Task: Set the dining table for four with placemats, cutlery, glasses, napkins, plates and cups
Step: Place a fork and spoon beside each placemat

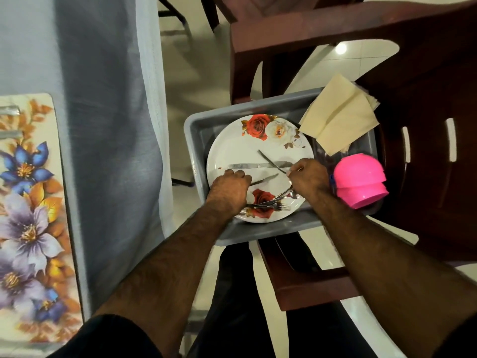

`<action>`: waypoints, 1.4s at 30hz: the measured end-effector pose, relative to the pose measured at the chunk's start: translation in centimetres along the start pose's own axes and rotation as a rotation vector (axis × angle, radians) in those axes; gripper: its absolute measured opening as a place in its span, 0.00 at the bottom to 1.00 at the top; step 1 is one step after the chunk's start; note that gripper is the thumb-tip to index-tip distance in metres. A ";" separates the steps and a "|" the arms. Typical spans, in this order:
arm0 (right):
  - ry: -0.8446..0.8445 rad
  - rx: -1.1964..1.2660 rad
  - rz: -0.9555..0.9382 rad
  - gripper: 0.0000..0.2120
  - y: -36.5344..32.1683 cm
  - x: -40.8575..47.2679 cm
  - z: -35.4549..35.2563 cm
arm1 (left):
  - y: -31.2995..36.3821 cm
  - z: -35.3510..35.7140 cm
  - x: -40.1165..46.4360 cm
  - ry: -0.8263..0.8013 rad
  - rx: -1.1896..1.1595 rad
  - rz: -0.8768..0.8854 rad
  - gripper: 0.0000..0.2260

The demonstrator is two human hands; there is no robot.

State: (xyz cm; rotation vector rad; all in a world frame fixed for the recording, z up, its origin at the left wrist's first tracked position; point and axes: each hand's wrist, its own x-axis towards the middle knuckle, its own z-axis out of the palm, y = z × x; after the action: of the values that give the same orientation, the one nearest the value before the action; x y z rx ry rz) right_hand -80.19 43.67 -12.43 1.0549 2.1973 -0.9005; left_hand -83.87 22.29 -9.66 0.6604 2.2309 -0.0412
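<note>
Placemat (28, 218) cut by left edge; left hand (229, 191) hides knife handle.

White plate (232, 151), printed with red and cream roses and brownish leaves near its far rim, another red rose near its near rim. Silver-grey cutlery (247, 165) lying across the plate. Plain grey tub (196, 125) around the plate. Pale cream napkins (338, 117) just right of the plate. Bright pink cups (360, 180) right of the plate. Dark reddish-brown chair (426, 73) beyond and right of the plate. Pale blue-grey tablecloth (108, 125) left of the plate. Cream placemat (28, 215) far left of the plate, patterned with blue and lilac flowers and orange leaves. Black sleeves nearest, below the plate.
</note>
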 end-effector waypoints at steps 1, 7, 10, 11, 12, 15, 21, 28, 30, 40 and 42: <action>0.014 0.050 -0.023 0.06 0.1 -0.1 -0.1 | -0.3 -0.2 -0.2 0.011 -0.045 -0.018 0.21; 0.024 -0.089 -0.160 0.06 1.0 -1.3 -0.2 | -1.2 -1.3 -1.2 0.081 -0.282 -0.119 0.21; 0.074 -0.442 -0.323 0.19 1.3 -1.5 0.2 | -1.5 -0.9 -1.3 0.116 -0.424 -0.173 0.18; 0.095 -0.527 -0.379 0.21 1.4 -1.3 0.3 | -1.6 -0.6 -1.2 0.136 -0.524 -0.211 0.15; 0.124 -0.583 -0.428 0.23 1.4 -1.1 0.4 | -1.8 -0.2 -1.2 0.155 -0.630 -0.251 0.13; 0.157 -0.577 -0.475 0.23 1.0 0.0 0.7 | -2.3 0.4 -1.4 0.209 -0.833 -0.320 0.07; 0.027 -0.517 -0.390 0.21 -0.9 0.2 0.5 | -2.2 1.0 -1.6 0.223 -0.931 -0.339 0.06; -0.013 -0.275 -0.455 0.08 -1.0 0.3 -1.8 | -1.2 -0.1 -1.1 0.277 -1.012 -0.377 0.05; -0.117 -0.368 -0.494 0.08 -0.9 -0.1 -2.3 | -0.9 -0.5 -0.8 0.272 -1.079 -0.414 0.05; -0.323 -1.014 -0.784 0.15 1.5 -1.1 -0.7 | -1.7 -0.5 -1.7 0.264 -1.407 -0.569 0.04; -0.331 -1.055 -0.800 0.15 1.5 -1.1 -0.5 | -1.9 -0.3 -1.9 0.253 -1.416 -0.593 0.03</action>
State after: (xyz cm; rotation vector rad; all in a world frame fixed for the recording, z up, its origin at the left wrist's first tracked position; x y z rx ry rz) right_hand -78.41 44.28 -11.82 -0.4536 2.2731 -0.0526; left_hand -83.88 19.87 -8.43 -0.7818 1.9545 1.2327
